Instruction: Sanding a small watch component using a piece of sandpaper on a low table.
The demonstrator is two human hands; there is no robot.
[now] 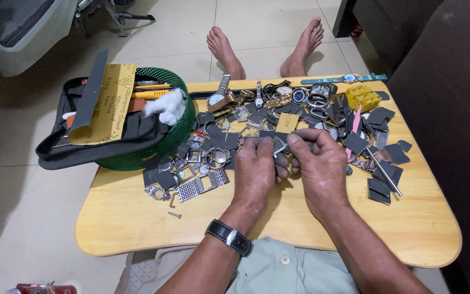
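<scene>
A home floor used as a watch-repair spot: tiled floor (180,38), low wooden lap table (137,218), scattered watch parts (202,158).

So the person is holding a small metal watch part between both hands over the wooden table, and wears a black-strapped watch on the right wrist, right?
Not quite. In the head view the black-strapped watch sits on the left wrist, not the right. The rest holds: the left hand and the right hand pinch a small metal watch part between them over the wooden table.

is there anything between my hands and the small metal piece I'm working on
Nothing visible. The left hand and right hand both pinch the small metal piece directly, above the wooden table.
</scene>
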